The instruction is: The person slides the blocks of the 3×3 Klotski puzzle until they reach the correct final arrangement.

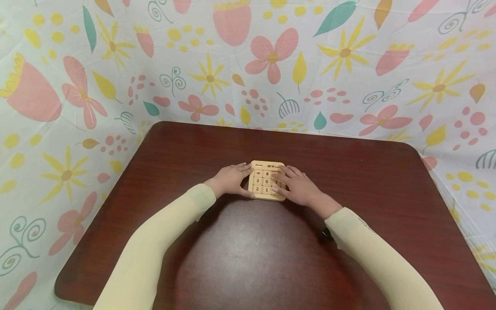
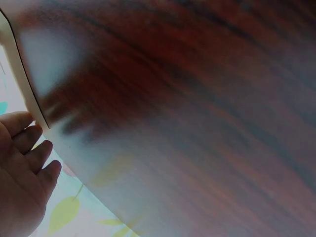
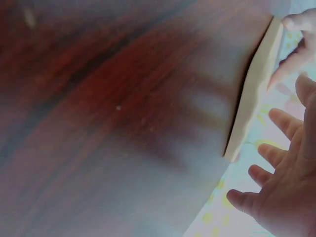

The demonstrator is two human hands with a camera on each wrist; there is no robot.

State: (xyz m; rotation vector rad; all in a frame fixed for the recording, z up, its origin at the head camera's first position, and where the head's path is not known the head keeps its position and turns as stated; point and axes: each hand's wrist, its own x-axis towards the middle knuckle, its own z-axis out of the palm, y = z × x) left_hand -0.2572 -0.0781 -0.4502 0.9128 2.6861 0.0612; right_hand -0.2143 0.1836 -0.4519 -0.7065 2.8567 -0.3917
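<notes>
The left hand (image 1: 231, 178) is spread in a wide hold across the left side of a pale wooden number puzzle (image 1: 261, 181), the thumb set at its near corner and the fingertips at its far corner. The right hand (image 1: 300, 188) is held loosely spread over the puzzle's right side, fingers parted and curled around nothing; whether the tiles are pressed by its fingertips cannot be told. The puzzle is placed flat on the counter (image 1: 348, 168), between the two hands. As for progress, number tiles (image 1: 266, 181) are seated in the frame, and from left to right an 8 is shown after a sideways 6 or 9 in the far row, then 3, 5 and a partly covered 7, then 2 and 1. The visible numbers are not arranged in counting order, so the work is judged unfinished; how much is left cannot be told. The view of the right column is blocked by the right hand's fingers, and the far and near right cells cannot be read. Farther out, both forearms are covered by pale yellow sleeves (image 1: 170, 221), the dark reddish-brown counter is marked by a broad glare, and its far side is backed by flower-patterned cloth (image 1: 217, 56).
</notes>
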